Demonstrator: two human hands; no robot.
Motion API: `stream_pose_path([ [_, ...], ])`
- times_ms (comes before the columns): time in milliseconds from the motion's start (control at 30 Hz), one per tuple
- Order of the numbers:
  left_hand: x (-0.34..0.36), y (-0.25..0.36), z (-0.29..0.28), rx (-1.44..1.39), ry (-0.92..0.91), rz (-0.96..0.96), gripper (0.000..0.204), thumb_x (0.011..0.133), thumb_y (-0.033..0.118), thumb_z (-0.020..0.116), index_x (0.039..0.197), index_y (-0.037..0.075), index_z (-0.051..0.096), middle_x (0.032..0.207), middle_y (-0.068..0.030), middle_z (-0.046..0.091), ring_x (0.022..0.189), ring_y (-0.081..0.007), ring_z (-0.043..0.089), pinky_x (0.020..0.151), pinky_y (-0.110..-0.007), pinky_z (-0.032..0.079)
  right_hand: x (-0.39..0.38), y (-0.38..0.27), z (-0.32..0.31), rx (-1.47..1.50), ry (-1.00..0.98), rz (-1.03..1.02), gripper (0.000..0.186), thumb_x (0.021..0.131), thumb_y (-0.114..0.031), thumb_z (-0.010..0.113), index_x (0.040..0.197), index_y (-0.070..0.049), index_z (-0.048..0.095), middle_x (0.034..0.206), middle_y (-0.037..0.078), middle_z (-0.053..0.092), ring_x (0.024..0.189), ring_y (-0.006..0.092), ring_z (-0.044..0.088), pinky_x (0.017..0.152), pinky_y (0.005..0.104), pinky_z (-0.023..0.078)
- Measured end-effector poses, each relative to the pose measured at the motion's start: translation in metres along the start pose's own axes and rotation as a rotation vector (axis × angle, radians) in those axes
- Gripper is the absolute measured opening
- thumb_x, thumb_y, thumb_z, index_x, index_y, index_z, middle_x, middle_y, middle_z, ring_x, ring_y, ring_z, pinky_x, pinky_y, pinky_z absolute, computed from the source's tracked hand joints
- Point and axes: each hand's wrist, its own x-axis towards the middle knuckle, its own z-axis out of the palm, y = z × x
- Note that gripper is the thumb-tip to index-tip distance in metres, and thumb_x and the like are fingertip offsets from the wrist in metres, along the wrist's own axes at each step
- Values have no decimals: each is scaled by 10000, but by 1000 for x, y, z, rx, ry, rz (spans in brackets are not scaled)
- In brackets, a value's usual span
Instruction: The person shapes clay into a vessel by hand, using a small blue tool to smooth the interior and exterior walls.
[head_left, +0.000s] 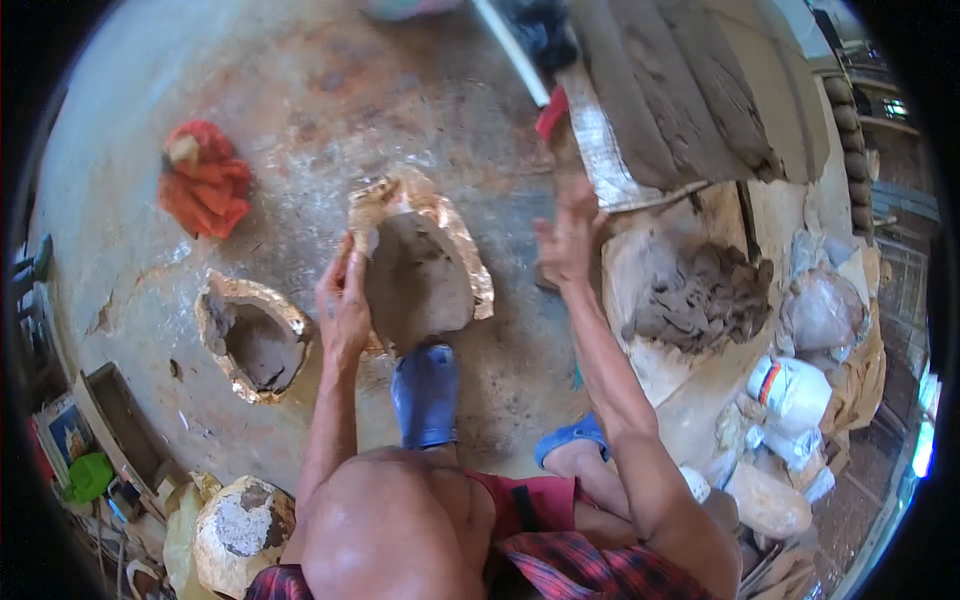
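Note:
My left hand [345,305] is closed on the left edge of a mould [478,255] with a crinkled, gold-brown rim. Wet grey clay [420,285] lines its hollow. My right hand [570,235] is apart from the mould, between it and a heap of soft dark clay [710,295] on a light sheet. Motion smears its fingers, so whether it holds anything is unclear. Left of my left hand lies a smaller mould [300,318] of the same kind, with grey clay [262,345] inside.
A crumpled orange-red cloth [205,185] lies at the far left. Long clay slabs [690,90] rest at the far right, with a red-tipped white stick [515,55] beside them. A white container [790,392] and plastic bags stand at right. My blue shoe [425,395] is near the mould.

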Motion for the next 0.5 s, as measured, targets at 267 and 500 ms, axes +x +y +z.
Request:
stream_pose_path([
  [267,5,-7,30,-55,-84,-23,482,1070,225,606,1488,-11,559,1398,-153,674,1198,-158,636,1040,-298,487,-70,1,-44,-133,-78,293,508,979,-273,665,1369,51,619,1412,252,575,1279,419,566,1099,472,446],
  [500,2,19,66,105,-203,-16,520,1046,293,637,1487,25,577,1260,-189,743,1145,-183,687,1005,-343,515,-65,13,-68,166,-201,576,369,891,-170,795,1210,-15,694,1096,135,678,1000,269,665,904,406,536],
])
